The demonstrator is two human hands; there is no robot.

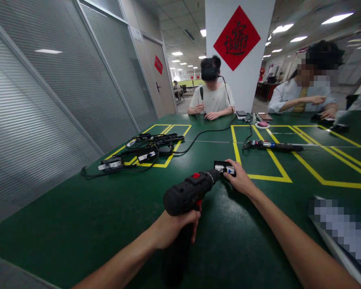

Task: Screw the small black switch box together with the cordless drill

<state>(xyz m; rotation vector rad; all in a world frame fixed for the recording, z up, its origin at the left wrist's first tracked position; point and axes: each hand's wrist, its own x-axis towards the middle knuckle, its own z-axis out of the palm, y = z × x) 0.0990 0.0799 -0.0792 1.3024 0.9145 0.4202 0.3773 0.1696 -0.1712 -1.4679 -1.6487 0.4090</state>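
Observation:
My left hand (180, 224) is wrapped round the grip of a black cordless drill (186, 192) with red switches. The drill points forward and to the right, its chuck end close to a small black and white box-like part (218, 165) on the table. Whether the bit touches that part I cannot tell. My right hand (237, 176) grips the same part from its right side, with thumb and fingers on it. The lower end of the drill is dark and hard to make out.
Black devices with cables (156, 144) lie at the left on the green table (93, 216). A dark rod-shaped tool (273, 146) lies at the right. A person opposite (212, 98) holds a screwdriver (201, 94); another person (303, 94) sits at the far right.

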